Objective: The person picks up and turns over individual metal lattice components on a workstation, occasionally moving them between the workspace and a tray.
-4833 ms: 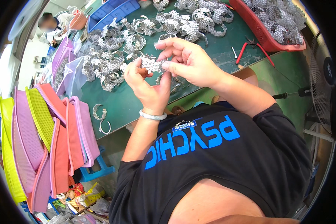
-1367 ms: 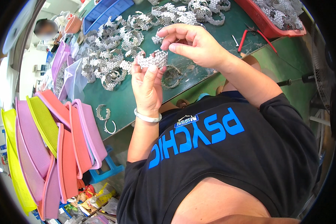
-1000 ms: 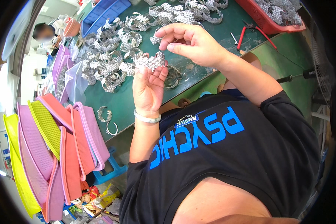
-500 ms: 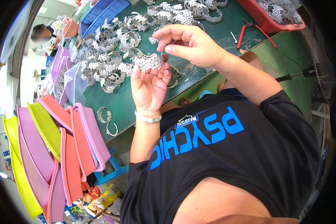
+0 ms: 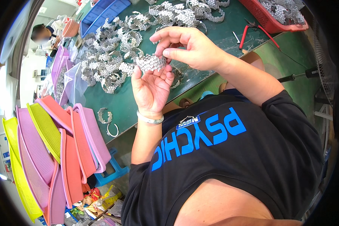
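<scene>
A silver cuff bracelet (image 5: 150,63) with a scaly, honeycomb-like surface rests in the upturned fingers of my left hand (image 5: 151,90), its thumb against the near left end. My right hand (image 5: 190,47) comes in from the right, thumb and a curled finger meeting at the bracelet's right end, index finger arched above. Exactly what those fingertips pinch is partly hidden. Beyond both hands, many similar silver bracelets (image 5: 113,81) lie heaped on the green table (image 5: 211,56). One more bracelet (image 5: 104,115) lies apart near the table's left edge, beside a thin pale ring (image 5: 112,130).
Red-handled pliers (image 5: 244,37) lie at the right, near a red basket (image 5: 278,27) of silver pieces. Stacked colourful plastic baskets (image 5: 41,143) stand at the left above a blue stool (image 5: 115,169). A blue bin (image 5: 105,15) is at the back; another person (image 5: 45,35) sits far left.
My right hand has moved slightly left and down, bringing its thumb and finger onto the bracelet's right end. My left hand with the bracelet has stayed nearly still.
</scene>
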Tool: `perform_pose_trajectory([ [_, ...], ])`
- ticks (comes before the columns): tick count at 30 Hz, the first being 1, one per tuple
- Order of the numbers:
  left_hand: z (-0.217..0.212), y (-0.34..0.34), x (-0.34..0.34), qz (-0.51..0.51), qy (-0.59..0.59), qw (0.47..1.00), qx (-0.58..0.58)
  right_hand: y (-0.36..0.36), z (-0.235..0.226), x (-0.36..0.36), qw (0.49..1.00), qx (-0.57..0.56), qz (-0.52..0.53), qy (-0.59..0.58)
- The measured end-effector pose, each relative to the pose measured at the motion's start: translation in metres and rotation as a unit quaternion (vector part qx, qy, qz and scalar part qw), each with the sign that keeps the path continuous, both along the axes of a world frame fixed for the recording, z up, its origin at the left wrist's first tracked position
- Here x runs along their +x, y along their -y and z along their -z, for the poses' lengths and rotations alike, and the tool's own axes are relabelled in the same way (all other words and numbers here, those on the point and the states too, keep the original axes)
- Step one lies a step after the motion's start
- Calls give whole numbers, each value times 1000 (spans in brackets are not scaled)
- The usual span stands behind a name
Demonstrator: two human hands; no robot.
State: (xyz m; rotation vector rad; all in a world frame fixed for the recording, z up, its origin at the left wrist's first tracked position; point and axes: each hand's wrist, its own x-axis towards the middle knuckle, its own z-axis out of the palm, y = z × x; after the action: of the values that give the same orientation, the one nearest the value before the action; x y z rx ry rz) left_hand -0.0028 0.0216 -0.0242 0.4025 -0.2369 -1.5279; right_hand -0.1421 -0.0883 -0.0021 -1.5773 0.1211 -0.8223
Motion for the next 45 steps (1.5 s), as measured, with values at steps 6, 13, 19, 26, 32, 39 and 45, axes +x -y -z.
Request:
perform_pose_trajectory([
  [6,3,1,0,9,-25,1000,-9,-3,-2,0,1000,9,-5,-13],
  [13,6,-1,3,11,-4,1000,2,-5,-4,-1,1000,1,-12,-9],
  [19,5,-2,3,-16,36,998,-47,-7,-6,-2,999,6,-35,14],
  [26,-4,-6,3,-29,113,988,-102,-9,-3,-2,998,-37,-20,39],
  [32,-7,-6,1,-32,116,986,-112,-12,-5,-6,998,-20,-31,46],
  [39,-13,-7,-2,-64,161,981,-93,-15,-11,-9,996,-82,-12,33],
  [45,-15,-8,0,-135,312,932,-127,-12,-5,-9,990,-129,49,34],
])
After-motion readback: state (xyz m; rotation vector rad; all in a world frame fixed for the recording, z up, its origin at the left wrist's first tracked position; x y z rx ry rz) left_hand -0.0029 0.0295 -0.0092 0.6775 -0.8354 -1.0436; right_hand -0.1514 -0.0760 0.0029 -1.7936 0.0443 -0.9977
